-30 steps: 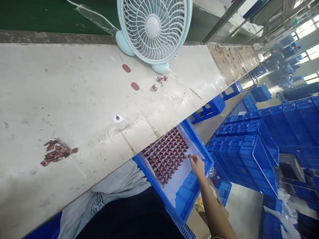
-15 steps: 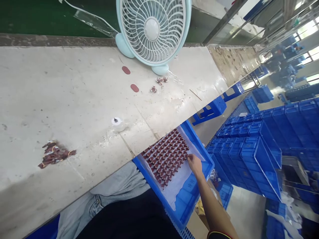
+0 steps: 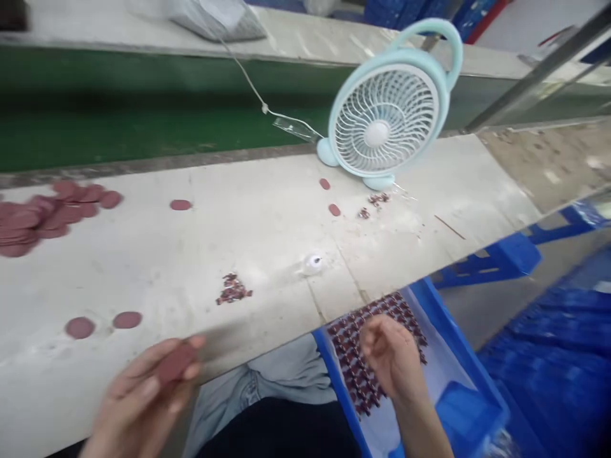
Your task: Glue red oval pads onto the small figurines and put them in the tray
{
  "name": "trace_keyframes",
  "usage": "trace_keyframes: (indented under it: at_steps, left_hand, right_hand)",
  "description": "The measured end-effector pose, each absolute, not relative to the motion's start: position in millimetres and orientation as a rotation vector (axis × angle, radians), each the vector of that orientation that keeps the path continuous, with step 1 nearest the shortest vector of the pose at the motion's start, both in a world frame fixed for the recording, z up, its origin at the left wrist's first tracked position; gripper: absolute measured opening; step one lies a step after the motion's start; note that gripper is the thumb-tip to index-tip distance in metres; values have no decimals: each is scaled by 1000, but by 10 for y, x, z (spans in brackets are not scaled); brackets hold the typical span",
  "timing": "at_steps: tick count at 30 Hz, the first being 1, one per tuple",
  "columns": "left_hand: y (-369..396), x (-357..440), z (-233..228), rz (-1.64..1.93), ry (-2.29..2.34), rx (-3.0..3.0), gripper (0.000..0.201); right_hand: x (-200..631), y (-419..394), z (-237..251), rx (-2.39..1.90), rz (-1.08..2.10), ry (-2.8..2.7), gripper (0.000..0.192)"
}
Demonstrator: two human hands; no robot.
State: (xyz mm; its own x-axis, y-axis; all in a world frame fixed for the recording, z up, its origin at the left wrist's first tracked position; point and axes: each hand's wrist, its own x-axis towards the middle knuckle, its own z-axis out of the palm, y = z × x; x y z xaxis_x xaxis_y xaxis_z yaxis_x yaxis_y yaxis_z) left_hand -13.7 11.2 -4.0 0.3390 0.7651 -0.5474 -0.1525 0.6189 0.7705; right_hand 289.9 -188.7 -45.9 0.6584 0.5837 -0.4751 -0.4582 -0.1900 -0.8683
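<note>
At the near edge of the pale worn surface (image 3: 267, 222), the left hand (image 3: 143, 401) has its grip around a flat dark red disc (image 3: 175, 362); farther right, the right hand (image 3: 394, 359) hovers loosely curled, apparently holding nothing, over the blue plastic tray (image 3: 477, 407) of small dark red parts (image 3: 356, 356).

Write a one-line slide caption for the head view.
Left hand holds a reddish disc at the bench edge; right hand hovers over a blue tray.

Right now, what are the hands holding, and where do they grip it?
The left hand pinches a flat reddish-brown oval disc by its edges, between thumb and fingertips. The right hand hovers curled over the blue plastic tray; whether it holds anything cannot be told.
</note>
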Motion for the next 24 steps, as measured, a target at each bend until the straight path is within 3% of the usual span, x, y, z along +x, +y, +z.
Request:
trace_keyframes:
  at_steps: [3,5,11,18,24]
  left_hand:
    - [21,19,-38,647,947,477,28]
    - [-63,149,-52,643,899,398,29]
    - [-211,247,-164,626,641,342,25]
    - [-211,291,-161,653,610,346,36]
    - [-251,356,-229,716,542,399,36]
  right_hand:
    - [2479,-1166,-257,-1065,1254,-127,74]
    - [2402,-746,-221,-860,1324,-92,84]
    - [2467,-189,-138,-555,1322,-8,47]
    - [1966,-666,176,-1143,949,-423,30]
    - [1927,-814,134,-1194,922,-538,29]
